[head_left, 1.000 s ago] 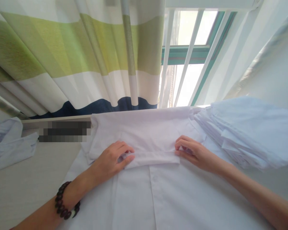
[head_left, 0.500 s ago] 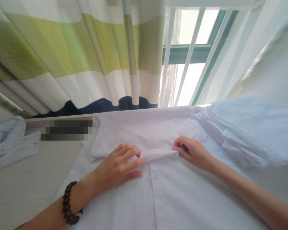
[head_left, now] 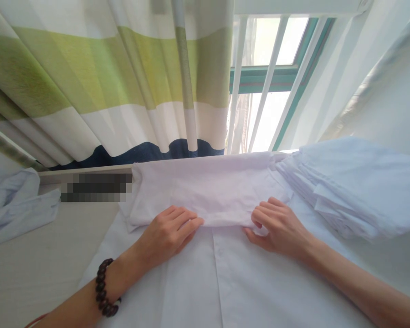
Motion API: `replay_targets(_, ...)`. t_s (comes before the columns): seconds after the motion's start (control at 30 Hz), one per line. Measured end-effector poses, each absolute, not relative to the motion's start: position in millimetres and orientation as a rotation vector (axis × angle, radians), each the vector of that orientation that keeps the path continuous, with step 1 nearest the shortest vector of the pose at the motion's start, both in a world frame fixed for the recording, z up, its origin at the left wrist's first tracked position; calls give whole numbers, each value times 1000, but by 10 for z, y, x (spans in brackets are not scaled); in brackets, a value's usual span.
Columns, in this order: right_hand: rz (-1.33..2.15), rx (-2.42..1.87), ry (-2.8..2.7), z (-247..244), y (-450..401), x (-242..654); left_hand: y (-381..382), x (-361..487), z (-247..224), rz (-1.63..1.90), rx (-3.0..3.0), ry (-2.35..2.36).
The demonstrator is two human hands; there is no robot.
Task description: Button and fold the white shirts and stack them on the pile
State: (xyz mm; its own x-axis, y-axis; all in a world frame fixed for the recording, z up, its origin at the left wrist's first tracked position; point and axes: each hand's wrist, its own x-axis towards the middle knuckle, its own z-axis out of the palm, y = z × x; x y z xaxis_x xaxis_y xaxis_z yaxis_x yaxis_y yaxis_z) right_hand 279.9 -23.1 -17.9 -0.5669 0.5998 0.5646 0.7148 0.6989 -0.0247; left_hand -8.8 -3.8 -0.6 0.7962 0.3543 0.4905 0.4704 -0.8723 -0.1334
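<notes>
A white shirt (head_left: 187, 291) with a button placket down its middle lies spread in front of me, its far part folded over into a flat band (head_left: 205, 191). At the left of the band's near edge, my left hand (head_left: 172, 232) has its fingers together over the cloth, pinching the fold; the thumb is mostly hidden. My right hand (head_left: 276, 228) rests at the right end of the same edge. Its fingers are loosely curled on the cloth, and the thumb stands apart below them with a gap between.
A stack of folded white cloth (head_left: 358, 187) sits at the right. Crumpled white cloth (head_left: 17, 205) lies at the far left, near a dark blurred-out patch (head_left: 95, 187). Behind the surface hang green-and-white curtains (head_left: 123, 77), beside white window bars (head_left: 268, 86).
The band's raised, rolled near edge now lies flatter. My right hand has let go of its pinch and parted thumb from fingers. My left hand's spread fingers have closed onto the edge.
</notes>
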Motion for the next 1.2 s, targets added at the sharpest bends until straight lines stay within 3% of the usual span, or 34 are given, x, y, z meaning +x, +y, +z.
replay_targets(0.5,-129,-1294,-2384,-228,-291,2808,-109,-132,23,-531,-2632,-519)
replay_targets(0.77,-317,-916,-2486,-231,-283,2845,-96,-192,28,-547,-2650,-469)
replay_targets(0.97,-313,-919,-2447,-254,-279,2874,-116,-177,37,-560,-2830,-406)
replay_targets(1.07,-251,-914,-2445,-243,-281,2869,-94,-198,48,-576,-2965,-492)
replay_targets(1.2,-143,-913,-2467,-225,-285,2868,23,-289,-40,-596,-2863,-943)
